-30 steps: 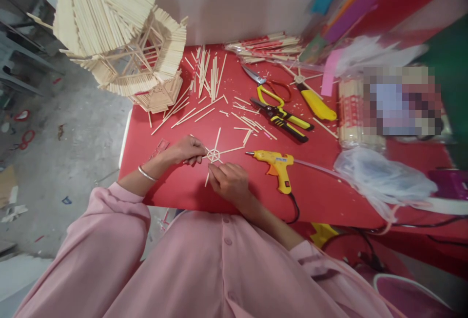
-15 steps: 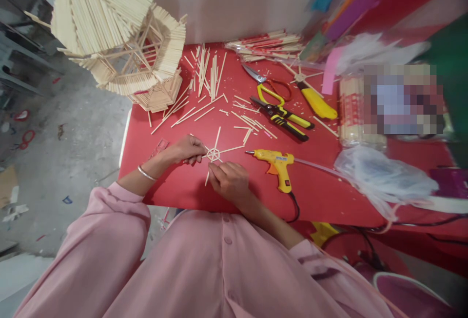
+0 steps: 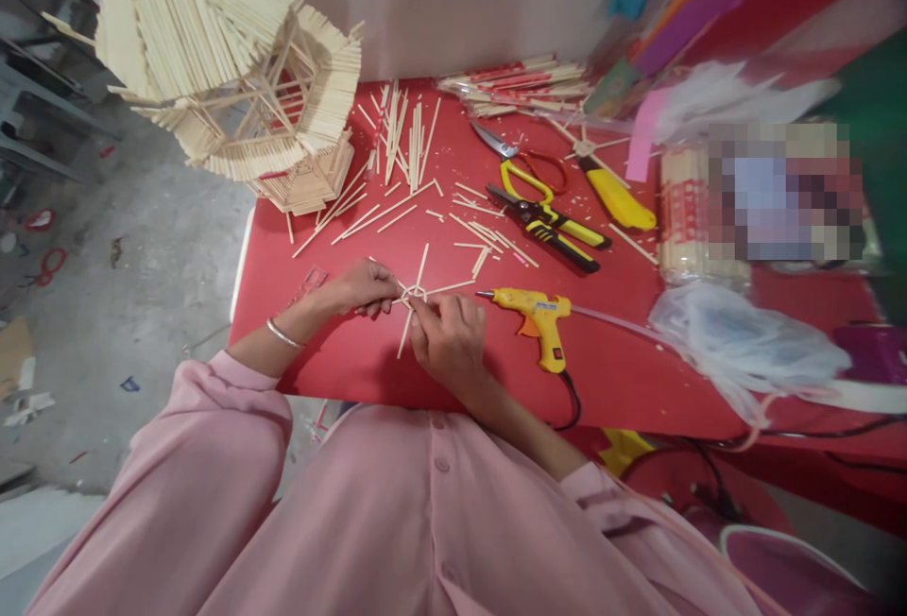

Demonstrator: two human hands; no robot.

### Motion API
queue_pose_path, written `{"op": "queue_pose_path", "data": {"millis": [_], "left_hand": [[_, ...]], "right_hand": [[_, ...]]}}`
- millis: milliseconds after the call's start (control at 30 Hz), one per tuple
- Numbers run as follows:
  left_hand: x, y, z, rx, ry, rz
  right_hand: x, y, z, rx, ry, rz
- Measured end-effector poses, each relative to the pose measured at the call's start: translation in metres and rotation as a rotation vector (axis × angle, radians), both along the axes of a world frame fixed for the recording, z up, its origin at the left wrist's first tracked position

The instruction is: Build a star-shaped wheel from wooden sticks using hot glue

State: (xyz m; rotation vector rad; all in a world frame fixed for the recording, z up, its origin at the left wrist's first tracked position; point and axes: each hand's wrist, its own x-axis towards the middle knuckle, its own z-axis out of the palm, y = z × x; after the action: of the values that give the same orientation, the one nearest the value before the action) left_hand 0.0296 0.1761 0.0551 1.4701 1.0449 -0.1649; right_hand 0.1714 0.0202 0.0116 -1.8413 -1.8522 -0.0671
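A star-shaped frame of thin wooden sticks (image 3: 420, 268) lies low over the red table, its arms spreading from a small ring at the middle. My left hand (image 3: 369, 288), with a silver bangle on the wrist, pinches one arm of the frame from the left. My right hand (image 3: 453, 334) is closed, with its index finger and thumb at the ring, covering part of it. Just right of the frame lies a yellow hot glue gun (image 3: 535, 318), its nozzle towards the frame and a glue stick in its back.
Loose cut sticks (image 3: 411, 139) lie behind the hands. Black-and-yellow cutters (image 3: 545, 229), scissors (image 3: 521, 158) and a yellow-handled tool (image 3: 616, 196) are further right. A pavilion-like stick model (image 3: 283, 134) stands at the back left. Plastic bags (image 3: 737, 342) lie at right.
My right hand has moved slightly up, its fingertips going from the ring's lower edge onto the ring. My left hand keeps its pinch in the same place.
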Motion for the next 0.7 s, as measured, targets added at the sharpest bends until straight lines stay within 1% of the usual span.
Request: {"op": "queue_pose_path", "data": {"millis": [200, 433, 533, 700], "left_hand": [[0.0017, -0.0004, 0.0043, 0.000, 0.019, -0.019], [0.0058, -0.0018, 0.0093, -0.031, 0.025, 0.025], [0.0061, -0.0017, 0.0089, -0.029, 0.054, 0.020], [0.0052, -0.0012, 0.0047, -0.043, 0.025, 0.035]], "right_hand": [[-0.0001, 0.0017, 0.0006, -0.001, -0.010, 0.036], [0.0018, 0.0005, 0.0000, -0.011, 0.010, 0.042], [0.0022, 0.0004, 0.0000, -0.026, 0.017, 0.052], [0.0021, 0.0005, -0.0010, -0.036, 0.010, 0.055]]}}
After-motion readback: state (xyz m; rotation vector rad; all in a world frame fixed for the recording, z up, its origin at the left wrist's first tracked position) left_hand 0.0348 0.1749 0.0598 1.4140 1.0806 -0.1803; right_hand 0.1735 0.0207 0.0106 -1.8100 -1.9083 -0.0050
